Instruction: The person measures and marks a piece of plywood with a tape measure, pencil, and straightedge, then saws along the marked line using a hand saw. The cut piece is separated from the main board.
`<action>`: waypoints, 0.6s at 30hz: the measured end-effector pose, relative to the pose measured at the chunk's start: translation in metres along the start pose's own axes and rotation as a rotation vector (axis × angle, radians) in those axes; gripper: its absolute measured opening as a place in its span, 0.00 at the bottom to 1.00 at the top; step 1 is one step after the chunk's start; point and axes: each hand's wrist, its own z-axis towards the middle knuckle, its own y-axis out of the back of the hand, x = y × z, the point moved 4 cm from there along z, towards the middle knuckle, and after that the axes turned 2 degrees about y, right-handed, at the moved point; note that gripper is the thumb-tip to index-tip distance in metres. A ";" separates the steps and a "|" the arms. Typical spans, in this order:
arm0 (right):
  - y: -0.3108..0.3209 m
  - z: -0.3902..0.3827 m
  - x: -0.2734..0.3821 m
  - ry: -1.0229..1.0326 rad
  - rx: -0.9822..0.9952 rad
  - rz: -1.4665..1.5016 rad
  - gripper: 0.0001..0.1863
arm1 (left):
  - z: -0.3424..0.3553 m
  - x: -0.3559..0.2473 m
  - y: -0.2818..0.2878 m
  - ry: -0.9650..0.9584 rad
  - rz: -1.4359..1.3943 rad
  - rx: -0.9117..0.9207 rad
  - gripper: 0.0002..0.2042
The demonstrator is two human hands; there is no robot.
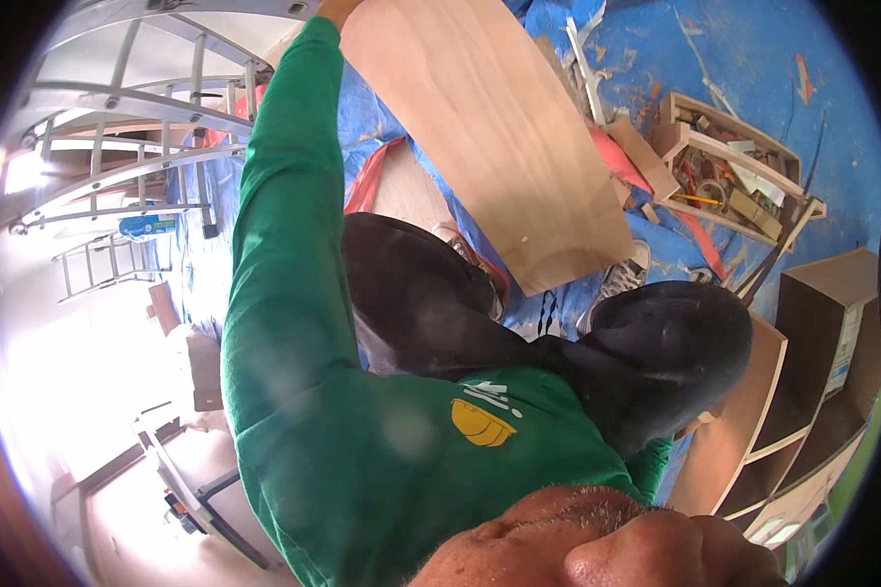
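Board [489, 147] of light brown wood is set at a slant over a blue sheet [724, 59]. Its near end is seen between two shoes [625, 279], and its far end is cut off by the top of the view. The left hand [338, 12] is put by the board's left edge, up near the far end. Only a bit of that hand is shown, so it cannot be told if the wood is gripped or just touched. The right hand is hidden past the bent right leg [671, 342]; only a piece of green sleeve [649, 470] can be seen there, so its grip cannot be told. Past the board's right edge, red strips [700, 245] are strewn on the blue sheet. Next to them, a wooden box [739, 164] is filled with odds and ends, and a thin yellow stick [697, 200] can be picked out. Nearer the body, on the right, a brown shelf [817, 323] with open spaces is placed. Far to the left, past the left arm [289, 225], silver ladders [113, 101] are seen, with a blue pack [147, 225] near them.
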 end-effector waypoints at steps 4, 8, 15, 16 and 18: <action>0.013 0.024 0.036 0.097 -0.092 0.123 0.15 | -0.036 -0.026 0.118 -0.036 -0.012 -0.225 0.16; 0.044 0.038 0.069 0.411 -0.342 0.430 0.12 | -0.113 -0.104 0.252 -0.010 0.092 -0.594 0.18; 0.130 0.024 0.136 0.559 -0.514 0.586 0.09 | -0.180 -0.250 0.407 0.221 -0.275 -0.661 0.18; 0.139 0.021 0.150 0.560 -0.544 0.689 0.09 | -0.180 -0.262 0.421 0.204 -0.268 -0.669 0.17; 0.156 0.010 0.180 0.646 -0.522 0.835 0.10 | -0.182 -0.281 0.435 0.171 -0.238 -0.664 0.16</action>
